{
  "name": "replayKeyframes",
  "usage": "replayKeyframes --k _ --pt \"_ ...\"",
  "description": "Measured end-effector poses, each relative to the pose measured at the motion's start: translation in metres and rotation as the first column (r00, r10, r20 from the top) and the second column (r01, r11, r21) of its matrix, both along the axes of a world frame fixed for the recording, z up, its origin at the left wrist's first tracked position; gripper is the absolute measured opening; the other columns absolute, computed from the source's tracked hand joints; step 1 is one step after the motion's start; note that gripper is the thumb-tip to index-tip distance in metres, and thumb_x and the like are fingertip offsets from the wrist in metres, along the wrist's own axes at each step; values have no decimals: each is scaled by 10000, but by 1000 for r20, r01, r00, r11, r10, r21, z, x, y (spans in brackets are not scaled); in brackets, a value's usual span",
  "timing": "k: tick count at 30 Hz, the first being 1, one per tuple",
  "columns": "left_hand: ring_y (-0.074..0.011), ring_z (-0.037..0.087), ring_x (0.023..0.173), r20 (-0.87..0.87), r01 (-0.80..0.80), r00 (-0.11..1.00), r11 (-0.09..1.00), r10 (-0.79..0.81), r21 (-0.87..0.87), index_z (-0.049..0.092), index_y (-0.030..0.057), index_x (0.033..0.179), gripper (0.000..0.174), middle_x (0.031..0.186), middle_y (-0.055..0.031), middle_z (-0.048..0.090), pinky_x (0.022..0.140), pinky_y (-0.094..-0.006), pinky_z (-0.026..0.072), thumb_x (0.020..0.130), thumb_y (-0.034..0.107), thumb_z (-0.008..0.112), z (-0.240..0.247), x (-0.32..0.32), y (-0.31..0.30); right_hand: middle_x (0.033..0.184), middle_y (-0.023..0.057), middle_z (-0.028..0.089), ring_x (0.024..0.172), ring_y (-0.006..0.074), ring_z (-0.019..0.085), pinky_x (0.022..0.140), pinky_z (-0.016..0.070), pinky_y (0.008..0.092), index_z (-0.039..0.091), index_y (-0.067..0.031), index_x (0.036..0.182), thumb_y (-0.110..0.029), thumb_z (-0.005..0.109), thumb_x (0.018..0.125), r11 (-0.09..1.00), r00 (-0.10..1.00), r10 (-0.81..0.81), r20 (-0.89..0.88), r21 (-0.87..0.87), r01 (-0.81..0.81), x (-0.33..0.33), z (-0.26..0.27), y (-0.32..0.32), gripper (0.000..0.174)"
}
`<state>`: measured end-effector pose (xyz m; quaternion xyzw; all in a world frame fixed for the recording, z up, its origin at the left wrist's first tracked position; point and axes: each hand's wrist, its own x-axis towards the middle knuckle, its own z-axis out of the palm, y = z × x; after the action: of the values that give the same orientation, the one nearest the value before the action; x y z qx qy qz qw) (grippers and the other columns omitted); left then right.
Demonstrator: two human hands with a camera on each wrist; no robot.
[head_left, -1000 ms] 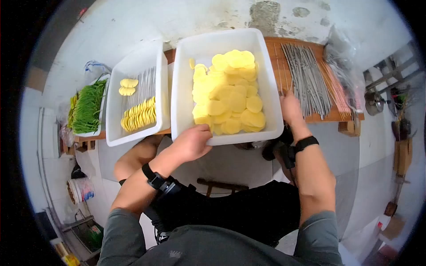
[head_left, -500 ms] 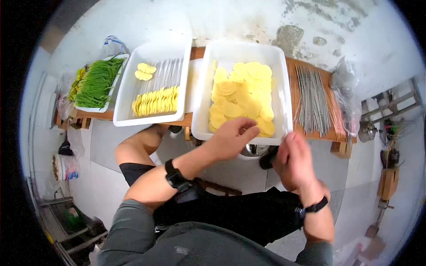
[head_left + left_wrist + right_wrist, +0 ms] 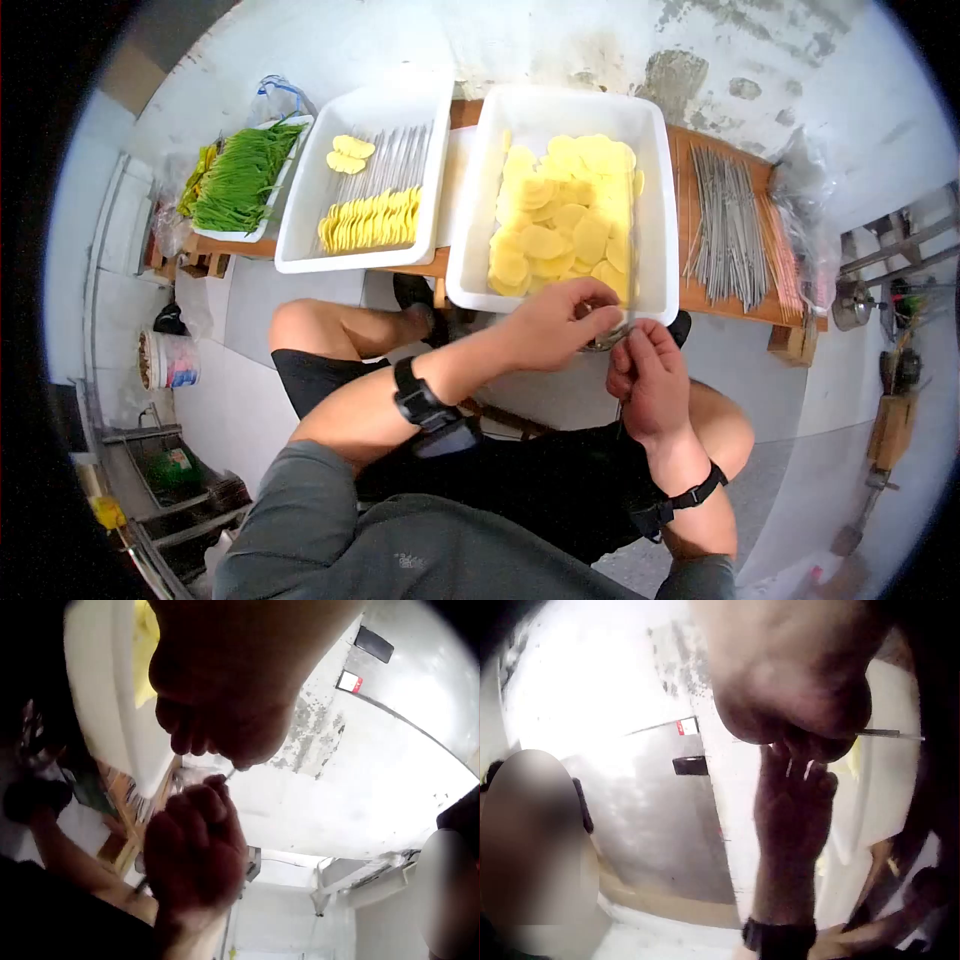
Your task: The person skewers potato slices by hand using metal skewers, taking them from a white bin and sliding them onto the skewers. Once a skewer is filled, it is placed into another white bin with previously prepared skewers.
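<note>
In front of the near rim of a white tub (image 3: pixel 665 200) heaped with round yellow potato slices (image 3: pixel 545 240), my two hands meet at a thin metal skewer (image 3: pixel 881 733). My right hand (image 3: pixel 650 385) grips it with curled fingers, and one end sticks out past that hand in the right wrist view. Just left of it, my left hand (image 3: pixel 560 325) has thumb and curled fingers at the skewer, which bridges the small gap between both hands in the left wrist view. The left fingertips are partly hidden.
Left of the tub, a second white tub (image 3: pixel 300 215) holds skewers threaded with yellow slices (image 3: pixel 370 220). Green chives (image 3: pixel 245 180) fill a tray at far left. Many metal skewers (image 3: pixel 730 225) lie on the wooden table (image 3: pixel 690 280) at right, beside a plastic bag (image 3: pixel 805 200).
My left hand has let go of the slice tub's near rim and moved right. My right hand has come back from the skewer pile to meet it, holding a skewer.
</note>
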<state>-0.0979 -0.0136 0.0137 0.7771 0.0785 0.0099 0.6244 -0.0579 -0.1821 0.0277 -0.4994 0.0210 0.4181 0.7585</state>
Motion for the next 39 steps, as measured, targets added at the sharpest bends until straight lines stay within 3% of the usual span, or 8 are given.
replayKeyframes --k 5,9,15,17,20,30,36,39 --pt "-157 615 861 -373 98 928 963 2 249 614 -2 1079 311 923 -126 666 763 -301 499 885 241 633 11 35 69 689 23 481 512 92 387 441 303 221 465 -91 1006 -138 441 974 976 977 -214 22 -32 214 47 -5 2 62" --pt "-210 636 825 -217 185 975 687 -40 703 611 -9 1082 308 919 -132 668 746 -345 514 911 245 574 24 74 145 690 26 485 498 99 402 421 329 218 445 -107 924 -143 441 973 944 966 -242 89 -207 255 68 -24 -21 61" --pt "-249 633 877 -47 -111 983 768 180 631 607 -3 1088 319 982 -152 661 762 -347 505 889 237 538 54 79 179 653 12 476 490 96 418 431 349 226 438 -109 906 -144 445 972 946 923 -202 328 -179 271 75 34 -22 75" --pt "-312 627 942 -140 -59 973 781 185 621 648 3 1026 320 989 -186 664 826 -364 494 834 252 584 44 68 172 653 12 477 488 96 417 432 345 227 439 -107 912 -143 450 972 954 921 -195 336 -152 257 73 46 -17 71" --pt "-175 645 787 -214 48 970 769 116 637 602 -20 1065 318 905 -128 660 676 -310 515 867 229 593 26 65 166 648 12 478 482 97 413 432 335 228 444 -101 919 -143 456 971 970 907 -154 393 -113 214 73 53 -13 67" --pt "-401 554 1051 -467 307 868 556 169 772 474 -64 1218 699 1081 -277 599 876 -406 476 676 263 770 -58 148 140 666 1 501 519 71 426 448 335 206 468 -88 947 -126 483 965 988 925 -129 358 -35 151 123 2 -36 45" --pt "-403 559 1039 -371 260 909 440 188 860 504 -32 1210 502 1080 -256 608 866 -414 481 787 207 632 -145 160 167 684 1 511 542 58 442 458 349 193 478 -73 954 -124 510 950 986 962 -151 228 -31 162 147 -30 -38 60" --pt "-381 599 973 -387 264 910 511 151 818 558 -11 1171 403 1027 -234 640 846 -411 486 811 171 566 -102 164 169 689 1 515 547 55 448 457 349 191 479 -68 974 -122 521 942 988 961 -133 243 -41 147 151 -27 -40 75"
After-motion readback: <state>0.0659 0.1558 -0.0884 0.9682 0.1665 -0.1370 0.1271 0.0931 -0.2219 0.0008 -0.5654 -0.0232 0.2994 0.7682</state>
